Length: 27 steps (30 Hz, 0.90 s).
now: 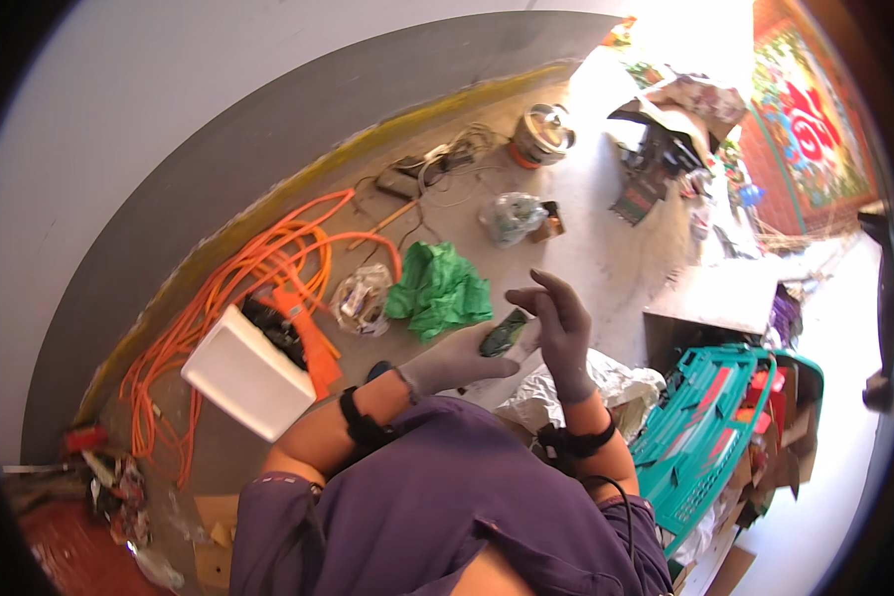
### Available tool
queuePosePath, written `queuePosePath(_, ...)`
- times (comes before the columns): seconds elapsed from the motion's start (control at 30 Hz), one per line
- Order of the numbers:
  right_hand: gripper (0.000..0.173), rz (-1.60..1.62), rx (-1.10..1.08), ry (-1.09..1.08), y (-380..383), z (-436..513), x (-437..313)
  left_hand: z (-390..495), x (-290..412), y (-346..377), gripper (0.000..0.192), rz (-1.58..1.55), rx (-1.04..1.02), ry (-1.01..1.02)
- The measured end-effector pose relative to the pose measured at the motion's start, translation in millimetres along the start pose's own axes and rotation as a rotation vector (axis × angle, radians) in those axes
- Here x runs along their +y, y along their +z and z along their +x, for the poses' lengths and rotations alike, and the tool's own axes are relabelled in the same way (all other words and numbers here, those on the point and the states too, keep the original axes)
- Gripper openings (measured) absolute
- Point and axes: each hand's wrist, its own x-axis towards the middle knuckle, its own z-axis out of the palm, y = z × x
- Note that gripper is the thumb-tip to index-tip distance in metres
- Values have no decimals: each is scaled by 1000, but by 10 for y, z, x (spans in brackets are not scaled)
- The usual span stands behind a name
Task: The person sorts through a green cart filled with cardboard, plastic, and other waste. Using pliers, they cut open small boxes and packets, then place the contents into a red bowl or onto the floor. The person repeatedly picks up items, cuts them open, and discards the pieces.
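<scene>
My left hand (458, 361), in a grey glove, is stretched out with a small dark green object (503, 334) lying at its palm and fingers; what the object is I cannot tell. My right hand (564, 328), gloved too, is raised just to the right of it with bent fingers, and nothing shows in its grip. A pale sheet or bag, partly hidden, lies beneath and between the hands. Crumpled silvery-white plastic (603, 384) lies beside my right wrist. Beyond my left hand, a crumpled green plastic bag (438, 290) rests on the floor.
Orange hose (216, 320) lies coiled at the left, near a white box (249, 372). A clear plastic bag (514, 217) and a metal pot (544, 135) stand farther off. At the right are a teal plastic crate (704, 447) and a cardboard box (715, 298). A wall curves along the upper left.
</scene>
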Motion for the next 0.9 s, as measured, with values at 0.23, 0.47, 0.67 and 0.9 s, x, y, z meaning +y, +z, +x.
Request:
queuePosePath(0.23,35,-85,-202,41,9,-19,54,62,-220,19,68,129,44,59)
queuePosePath(0.47,50,-285,-590,-267,-127,50,116,-124,-211,155,42,-810,-261,-211)
queuePosePath(0.67,79,-39,-502,59,5,-51,308,-71,-253,294,63,319,245,-82)
queuePosePath(0.9,64,333,-357,429,-30,86,734,-161,-432,56,68,532,477,-13)
